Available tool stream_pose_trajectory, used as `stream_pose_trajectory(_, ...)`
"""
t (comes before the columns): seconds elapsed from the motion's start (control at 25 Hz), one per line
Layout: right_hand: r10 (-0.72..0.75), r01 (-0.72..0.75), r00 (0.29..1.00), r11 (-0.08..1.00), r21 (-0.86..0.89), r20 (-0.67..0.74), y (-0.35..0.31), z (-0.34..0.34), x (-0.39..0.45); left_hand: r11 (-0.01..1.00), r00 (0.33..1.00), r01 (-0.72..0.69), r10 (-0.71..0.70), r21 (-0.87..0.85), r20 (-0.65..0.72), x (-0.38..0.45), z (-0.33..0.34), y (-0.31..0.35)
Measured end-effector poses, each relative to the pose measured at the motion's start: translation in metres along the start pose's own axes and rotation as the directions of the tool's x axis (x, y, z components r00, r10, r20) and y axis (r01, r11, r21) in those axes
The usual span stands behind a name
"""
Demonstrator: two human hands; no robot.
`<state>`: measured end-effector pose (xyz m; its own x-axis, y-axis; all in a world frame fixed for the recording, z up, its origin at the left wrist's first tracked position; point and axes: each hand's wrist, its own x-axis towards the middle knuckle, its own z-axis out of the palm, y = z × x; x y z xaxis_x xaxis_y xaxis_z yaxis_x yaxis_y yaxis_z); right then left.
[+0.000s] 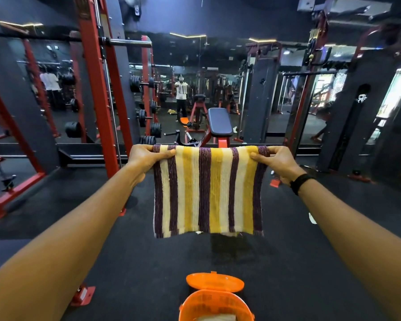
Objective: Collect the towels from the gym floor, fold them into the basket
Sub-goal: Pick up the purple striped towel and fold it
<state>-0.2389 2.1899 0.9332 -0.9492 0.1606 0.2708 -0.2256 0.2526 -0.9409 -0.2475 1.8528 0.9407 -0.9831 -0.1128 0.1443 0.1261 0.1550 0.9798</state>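
The left hand (146, 156) and right hand (276, 161) each pinch a top corner of the purple, yellow and cream striped terry towel (207, 191), hanging doubled above the round orange plastic basket (215, 302). Folding is in hand; next, probably halve it and lower it in.

Open black floor (134, 262) lies beneath both arms; only the orange basket (214, 304) (lid up) stands below

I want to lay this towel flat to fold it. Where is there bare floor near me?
Bare dark floor lies between the hanging striped towel and the orange basket, and to the basket's left. It is crowded ahead, around the bench and the red rack. A red floor bracket sits at lower left.
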Motion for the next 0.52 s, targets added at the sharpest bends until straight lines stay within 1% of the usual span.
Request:
stream_pose_trajectory(0.04, -0.042, 0.042, 0.999, 0.999, 0.013, -0.015, 0.0, 0.001, 0.0, 0.999, 0.999, -0.017, 0.016, -0.031, -0.029, 0.0, 0.001, 0.0)
stream_pose_trajectory(0.08, -0.068, 0.069, 0.997, 0.997, 0.031, -0.026, -0.001, 0.0, 0.001, 0.997, 0.999, -0.026, 0.024, -0.079, -0.026, 0.001, 0.001, 0.0)
stream_pose_trajectory(0.12, -0.081, 0.082, 0.996, 0.995, 0.053, -0.022, -0.002, -0.001, 0.001, 0.989, 0.999, -0.034, 0.035, -0.141, 0.004, 0.001, 0.001, 0.001)
stream_pose_trajectory(0.16, -0.084, 0.083, 0.996, 0.994, 0.073, 0.005, -0.004, -0.003, 0.0, 0.977, 0.997, -0.046, 0.057, -0.207, 0.046, 0.0, -0.001, 0.001)
stream_pose_trajectory(0.24, -0.06, 0.048, 0.989, 0.994, 0.096, 0.134, -0.005, -0.009, -0.001, 0.96, 0.99, -0.066, 0.097, -0.271, 0.104, -0.002, -0.003, 0.001)
stream_pose_trajectory(0.32, 0.006, -0.04, 0.964, 0.992, 0.122, 0.267, -0.005, -0.016, -0.002, 0.959, 0.986, -0.056, 0.097, -0.276, 0.135, -0.002, -0.008, 0.0)
stream_pose_trajectory(0.4, 0.058, -0.128, 0.939, 0.973, 0.19, 0.339, -0.007, -0.024, -0.003, 0.961, 0.984, -0.006, 0.055, -0.278, 0.169, -0.003, -0.013, 0.001)
stream_pose_trajectory(0.44, 0.091, -0.171, 0.932, 0.964, 0.202, 0.352, -0.009, -0.026, -0.005, 0.968, 0.982, 0.027, 0.021, -0.248, 0.189, -0.003, -0.016, 0.001)
stream_pose_trajectory(0.48, 0.13, -0.198, 0.933, 0.964, 0.176, 0.336, -0.01, -0.024, -0.007, 0.982, 0.98, 0.055, -0.019, -0.183, 0.197, -0.002, -0.017, 0.0)
stream_pose_trajectory(0.52, 0.167, -0.206, 0.947, 0.971, 0.119, 0.276, -0.01, -0.019, -0.009, 0.993, 0.981, 0.077, -0.06, -0.088, 0.186, -0.002, -0.015, -0.001)
